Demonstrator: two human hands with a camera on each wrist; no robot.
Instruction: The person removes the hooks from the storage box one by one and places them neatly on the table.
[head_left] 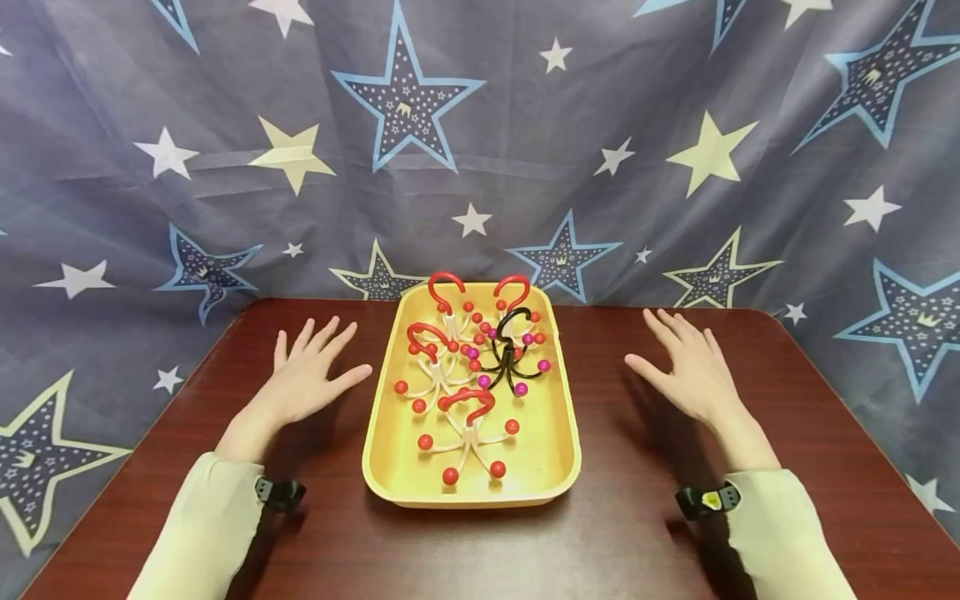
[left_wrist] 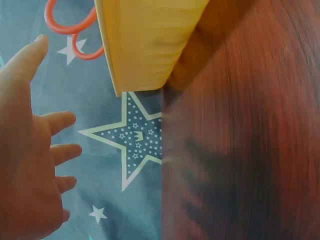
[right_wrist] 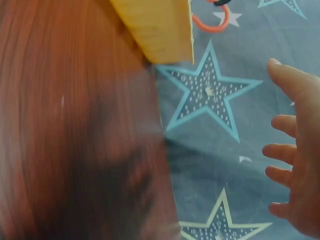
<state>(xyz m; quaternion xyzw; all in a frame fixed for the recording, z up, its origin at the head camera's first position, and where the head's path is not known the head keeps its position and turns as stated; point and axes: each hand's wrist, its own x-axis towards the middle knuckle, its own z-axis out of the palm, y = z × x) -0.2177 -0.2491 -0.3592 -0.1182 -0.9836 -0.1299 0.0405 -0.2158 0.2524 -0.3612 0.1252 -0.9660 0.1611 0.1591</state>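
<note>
Yellow rectangular plastic tray with rounded corners (head_left: 543, 442), and it sits mid-table between the two hands, its long axis running straight away from the person. Inside, five pieces: four white many-legged pieces with red curled hooks and red ball tips (head_left: 470, 433), plus one glossy black many-legged piece with magenta ball tips (head_left: 507, 354). One white piece takes the near end; the others crowd farther back, legs overlapping in view, the black one toward the right wall.

Now the hands! Left hand (head_left: 307, 379): fingers straight and spread, nothing held, the tray just to its right. Right hand (head_left: 690, 371): spread the same way, gripping nothing, the tray off to its left. Which is nearer? The left, going by the head view: its thumb points in just beside the tray's left wall, while the right thumb leaves a wider gap. Both hang above the dark red-brown wooden table (head_left: 600, 533), shadows beneath. Pale long sleeves (head_left: 198, 525), black wrist bands (head_left: 281, 494), and behind it all, grey-blue star-printed cloth (head_left: 517, 125).
</note>
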